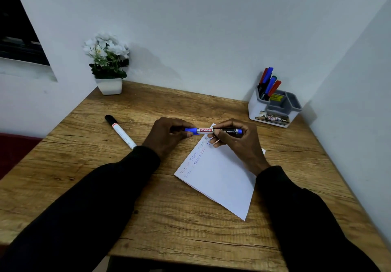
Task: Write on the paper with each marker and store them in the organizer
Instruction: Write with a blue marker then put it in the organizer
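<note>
A blue marker [208, 130] with a red and white label lies level between both hands, above the top of the paper. My left hand [167, 136] pinches its blue cap end. My right hand [234, 140] grips the dark barrel. The white paper [222, 178] lies slanted on the desk, with red and blue handwriting along its upper left edge. The white and grey organizer [275, 111] stands at the back right and holds several red, blue and green markers. A white marker with a black cap [120, 132] lies on the desk to the left.
A white pot of white flowers [109, 64] stands in the back left corner of the wooden desk [148, 219]. Walls close the desk in behind and on the right. A dark red seat shows at the far left edge.
</note>
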